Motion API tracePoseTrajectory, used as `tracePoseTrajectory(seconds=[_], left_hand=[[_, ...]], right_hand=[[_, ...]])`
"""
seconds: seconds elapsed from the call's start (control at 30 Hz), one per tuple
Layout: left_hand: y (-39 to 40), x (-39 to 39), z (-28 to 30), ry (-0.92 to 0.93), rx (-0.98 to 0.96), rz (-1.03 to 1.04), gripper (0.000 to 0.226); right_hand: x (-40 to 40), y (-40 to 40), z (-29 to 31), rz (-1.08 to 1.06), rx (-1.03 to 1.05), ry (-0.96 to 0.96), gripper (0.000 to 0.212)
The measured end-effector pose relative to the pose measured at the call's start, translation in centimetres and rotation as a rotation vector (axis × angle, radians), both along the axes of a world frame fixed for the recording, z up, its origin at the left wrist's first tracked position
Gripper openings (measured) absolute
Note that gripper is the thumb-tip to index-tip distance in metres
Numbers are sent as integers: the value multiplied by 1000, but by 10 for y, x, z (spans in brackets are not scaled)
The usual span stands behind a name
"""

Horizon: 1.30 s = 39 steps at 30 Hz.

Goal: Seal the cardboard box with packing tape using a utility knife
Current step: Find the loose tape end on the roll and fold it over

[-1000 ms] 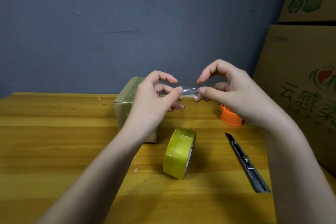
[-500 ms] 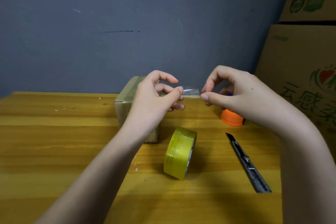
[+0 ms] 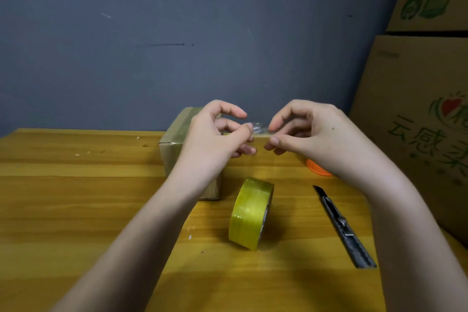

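Both the left hand (image 3: pixel 215 134) and right hand (image 3: pixel 314 137) pinch a crumpled scrap of clear tape (image 3: pixel 258 127) above the small cardboard box (image 3: pixel 174 142), while the tape roll (image 3: pixel 250 213) and utility knife (image 3: pixel 342 225) lie on the wooden table (image 3: pixel 76 210).

Both hands, left hand (image 3: pixel 215 132) and right hand (image 3: pixel 316 134), pinching clear tape scrap (image 3: pixel 258 127), above cardboard box (image 3: pixel 174 139)

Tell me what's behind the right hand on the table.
An orange round object peeks out from behind the right hand on the wooden table. Only its lower edge shows; the hand covers the rest, so what it is cannot be told.
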<state>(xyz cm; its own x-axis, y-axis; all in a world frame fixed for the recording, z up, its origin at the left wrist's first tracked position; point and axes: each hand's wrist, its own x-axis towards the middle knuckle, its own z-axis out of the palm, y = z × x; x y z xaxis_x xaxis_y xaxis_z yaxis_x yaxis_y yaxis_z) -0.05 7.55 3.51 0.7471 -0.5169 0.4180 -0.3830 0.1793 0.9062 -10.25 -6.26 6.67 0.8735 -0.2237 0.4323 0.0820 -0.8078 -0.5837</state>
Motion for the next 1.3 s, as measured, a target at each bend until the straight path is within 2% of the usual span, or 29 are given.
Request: tracePoseTrajectory(seconds=[0.17,0.33,0.53,0.97,1.3], left_hand=[[1,0,1,16,10,-7,13],[2,1,0,9,22,14,13],[1,-1,-1,6,30,7,13],[0,-3,-1,-59,31,71,20],[0,-2,-2,-69,86,149,24]], right_hand=[[-2,3,-12,-58,41,-102,9],[0,9,-21,-134,-44,-182,9],[-3,10,-28,-165,-23,-245,6],[1,18,-37,-263,-102,-286,2],[4,19,-40,-256,-166,-346,4]])
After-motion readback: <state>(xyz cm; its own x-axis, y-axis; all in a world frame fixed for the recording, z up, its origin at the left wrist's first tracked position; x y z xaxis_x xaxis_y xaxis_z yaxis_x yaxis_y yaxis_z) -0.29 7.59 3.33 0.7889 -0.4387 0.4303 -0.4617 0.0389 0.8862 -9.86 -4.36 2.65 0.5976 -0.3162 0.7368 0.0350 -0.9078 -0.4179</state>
